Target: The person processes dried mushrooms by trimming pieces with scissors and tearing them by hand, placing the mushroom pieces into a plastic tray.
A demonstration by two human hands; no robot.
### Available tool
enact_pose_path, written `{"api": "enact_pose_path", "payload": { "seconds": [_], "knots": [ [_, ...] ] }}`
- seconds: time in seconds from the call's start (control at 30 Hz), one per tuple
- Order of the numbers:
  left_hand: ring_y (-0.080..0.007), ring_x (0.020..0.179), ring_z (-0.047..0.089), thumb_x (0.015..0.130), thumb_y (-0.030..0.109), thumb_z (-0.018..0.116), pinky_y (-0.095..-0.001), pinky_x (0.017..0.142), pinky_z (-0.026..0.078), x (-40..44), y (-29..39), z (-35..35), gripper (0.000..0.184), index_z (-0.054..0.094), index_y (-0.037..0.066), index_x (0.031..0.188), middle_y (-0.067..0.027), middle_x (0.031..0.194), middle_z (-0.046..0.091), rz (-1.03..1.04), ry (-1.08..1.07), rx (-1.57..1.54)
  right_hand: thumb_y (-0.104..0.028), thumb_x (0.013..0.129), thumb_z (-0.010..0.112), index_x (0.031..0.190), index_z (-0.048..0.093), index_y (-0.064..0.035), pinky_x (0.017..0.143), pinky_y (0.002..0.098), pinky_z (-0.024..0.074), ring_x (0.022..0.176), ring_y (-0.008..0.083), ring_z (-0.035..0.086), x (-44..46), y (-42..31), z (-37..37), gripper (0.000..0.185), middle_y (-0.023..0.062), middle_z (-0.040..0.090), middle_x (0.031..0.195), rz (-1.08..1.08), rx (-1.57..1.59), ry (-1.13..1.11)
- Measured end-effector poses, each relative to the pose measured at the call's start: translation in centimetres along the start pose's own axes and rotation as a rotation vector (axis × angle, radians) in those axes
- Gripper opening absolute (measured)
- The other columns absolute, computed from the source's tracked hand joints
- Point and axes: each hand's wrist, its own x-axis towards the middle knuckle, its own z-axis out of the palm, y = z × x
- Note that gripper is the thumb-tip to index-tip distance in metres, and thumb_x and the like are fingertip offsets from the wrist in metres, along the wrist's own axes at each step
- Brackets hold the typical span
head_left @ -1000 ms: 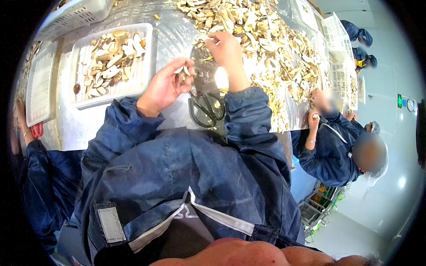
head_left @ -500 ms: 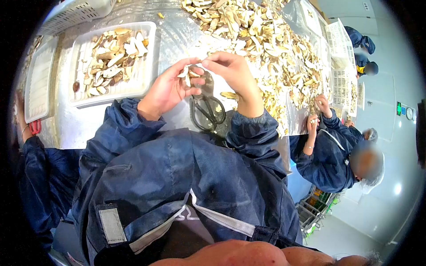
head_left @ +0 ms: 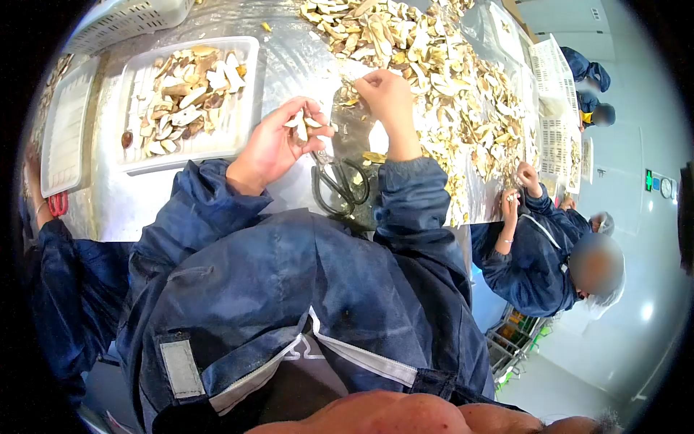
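Note:
My left hand point(head_left: 271, 145) is curled around a few pale mushroom slices point(head_left: 301, 127), held above the metal table. Over the near edge of the big heap of dried-looking mushroom slices point(head_left: 426, 65) is my right hand point(head_left: 388, 101), fingers bent and pinched together; whatever is at its fingertips is too small to make out. Black-handled scissors point(head_left: 340, 189) lie on the table between my hands, close to my jacket. Left of my left hand stands a white tray point(head_left: 253, 87) with a small pile of cut mushroom pieces point(head_left: 189, 98).
A second white tray point(head_left: 66, 137) and a perforated basket point(head_left: 119, 25) sit at the far left. White crates point(head_left: 555, 79) line the table's right side. A co-worker point(head_left: 535, 239) handles pieces at the right; another person's sleeve point(head_left: 61, 289) is at the left, near red handles point(head_left: 58, 204).
My right hand has moved away from my left hand, rightward and slightly up toward the heap. My left hand stays nearly in place, still holding the slices.

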Motion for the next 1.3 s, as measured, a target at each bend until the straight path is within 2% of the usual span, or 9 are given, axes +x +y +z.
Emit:
{"api": "enact_pose_path", "payload": {
  "seconds": [0.07, 0.17, 0.3, 0.37, 0.53, 0.7, 0.83, 1.03, 1.3],
  "knots": [
    [-0.0264, 0.099, 0.067, 0.107, 0.033, 0.04, -0.0364, 0.083, 0.058, 0.0, 0.0, 0.6, 0.036, 0.056, 0.003, 0.12, -0.0119, 0.108, 0.065, 0.018, 0.01, -0.018, -0.019, 0.082, 0.075, 0.088, 0.073, 0.0029, 0.063, 0.0229, 0.0473, 0.066, 0.0099, 0.06, -1.3, -1.1, -1.6, 0.023, 0.0053, 0.07, 0.074, 0.104, 0.293, -0.099],
    [-0.0275, 0.105, 0.066, 0.108, 0.035, 0.038, -0.0389, 0.088, 0.057, -0.1, 0.1, 1.3, 0.041, 0.054, 0.002, 0.126, -0.0123, 0.11, 0.065, 0.039, -0.019, -0.05, -0.02, 0.085, 0.073, 0.091, 0.073, 0.0006, 0.068, 0.0265, 0.0482, 0.071, 0.0132, 0.061, -3.7, -3.3, -1.6, 0.021, 0.0073, 0.069, 0.08, -0.075, 0.59, -0.295],
    [-0.025, 0.098, 0.065, 0.107, 0.033, 0.041, -0.0373, 0.082, 0.057, -0.1, 0.2, 0.7, 0.037, 0.055, 0.003, 0.124, -0.0112, 0.107, 0.064, 0.042, -0.07, -0.088, -0.021, 0.084, 0.071, 0.103, 0.071, -0.0064, 0.086, 0.0431, 0.049, 0.099, 0.0354, 0.061, -2.5, -3.0, 1.6, 0.023, 0.0146, 0.066, 0.101, -0.534, -0.046, 0.235],
    [-0.0232, 0.092, 0.065, 0.106, 0.031, 0.043, -0.0352, 0.076, 0.056, 0.6, 0.0, -1.2, 0.035, 0.057, 0.003, 0.121, -0.0104, 0.104, 0.065, 0.022, -0.167, -0.119, -0.019, 0.085, 0.067, 0.101, 0.069, -0.0062, 0.085, 0.045, 0.0475, 0.098, 0.0341, 0.06, -2.6, -1.5, 3.4, 0.02, 0.013, 0.065, 0.1, -0.599, -0.179, 0.276],
    [-0.0165, 0.071, 0.057, 0.106, 0.032, 0.043, -0.027, 0.052, 0.047, -0.2, 0.2, 0.7, 0.029, 0.058, 0.007, 0.108, -0.0083, 0.092, 0.061, -0.047, 0.007, -0.128, -0.015, 0.086, 0.063, 0.092, 0.065, -0.006, 0.08, 0.0456, 0.0466, 0.091, 0.0325, 0.06, -8.3, 3.7, -0.6, 0.011, 0.0118, 0.064, 0.095, -0.443, -0.421, 0.166],
    [-0.0166, 0.073, 0.059, 0.107, 0.037, 0.04, -0.0256, 0.053, 0.045, -0.2, -0.3, 0.6, 0.035, 0.059, 0.008, 0.109, -0.0065, 0.091, 0.063, -0.078, -0.136, -0.106, -0.017, 0.087, 0.064, 0.092, 0.067, -0.0031, 0.079, 0.047, 0.0484, 0.09, 0.0371, 0.061, -10.2, 7.3, -5.5, 0.015, 0.0151, 0.065, 0.097, -0.179, -0.541, 0.342],
    [-0.0184, 0.076, 0.062, 0.107, 0.04, 0.038, -0.0259, 0.054, 0.045, 0.1, -0.3, -0.1, 0.039, 0.058, 0.007, 0.111, -0.0065, 0.088, 0.064, -0.121, -0.083, -0.05, -0.023, 0.088, 0.066, 0.088, 0.07, -0.0016, 0.074, 0.0456, 0.0509, 0.083, 0.0376, 0.064, -5.0, 3.7, -4.8, 0.021, 0.0167, 0.066, 0.089, -0.224, -0.135, 0.326],
    [-0.0215, 0.078, 0.062, 0.106, 0.044, 0.04, -0.025, 0.049, 0.049, -0.4, 0.0, 0.2, 0.041, 0.059, 0.008, 0.111, -0.008, 0.088, 0.062, -0.072, -0.093, -0.024, -0.037, 0.083, 0.072, 0.082, 0.069, -0.0028, 0.069, 0.0458, 0.0525, 0.079, 0.0338, 0.067, 0.1, 2.4, -1.1, 0.034, 0.0151, 0.067, 0.086, -0.121, -0.679, 0.392],
    [-0.0307, 0.102, 0.066, 0.107, 0.034, 0.039, -0.0401, 0.086, 0.058, 0.1, -0.6, 0.0, 0.04, 0.057, 0.001, 0.121, -0.0129, 0.104, 0.066, -0.073, -0.115, -0.063, -0.022, 0.083, 0.067, 0.08, 0.071, -0.0059, 0.063, 0.0437, 0.0526, 0.071, 0.0332, 0.066, -3.3, 3.3, -0.4, 0.016, 0.0132, 0.069, 0.079, -0.194, -0.398, 0.428]
  ]
}}
